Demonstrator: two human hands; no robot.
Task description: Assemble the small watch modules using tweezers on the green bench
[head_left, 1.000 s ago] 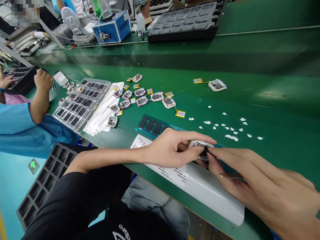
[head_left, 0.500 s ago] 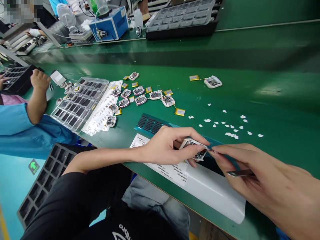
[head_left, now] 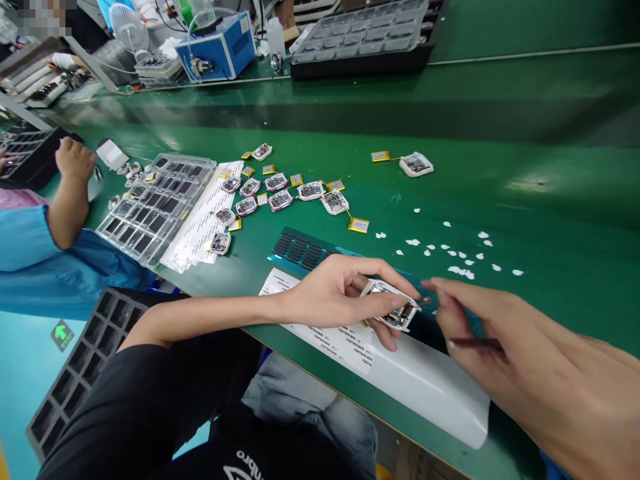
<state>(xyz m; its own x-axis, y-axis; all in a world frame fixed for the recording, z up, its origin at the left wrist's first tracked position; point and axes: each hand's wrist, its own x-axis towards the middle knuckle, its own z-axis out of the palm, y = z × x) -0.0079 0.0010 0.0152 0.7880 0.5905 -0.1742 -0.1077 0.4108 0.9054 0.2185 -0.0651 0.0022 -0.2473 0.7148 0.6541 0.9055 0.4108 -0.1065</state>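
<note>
In my left hand (head_left: 345, 290) is a white watch case (head_left: 393, 303) with its circuitry facing up, gripped between thumb and fingers. Small wires stick out at its right corner. Just right of that corner is my right hand (head_left: 505, 353), its thumb and index finger a little apart. A slim metal tool (head_left: 475, 344) lies tucked across its curled fingers; blur hides the tool's exact kind. Under my hands lie a sheet of dark adhesive pads (head_left: 300, 248) and a printed white label sheet (head_left: 345, 350).
Several watch cases (head_left: 280, 200) with yellow-edged batteries lie behind my left hand; another case (head_left: 416, 164) sits farther right. White scraps (head_left: 460, 272) dot the green table. A clear tray (head_left: 160, 207) stands at left, near a co-worker's hand (head_left: 75, 160). A blue box (head_left: 217, 47) stands behind.
My right thumb and index finger have come away from the case's corner and parted slightly. The case has tilted a little in my left hand, showing more of its inside.
</note>
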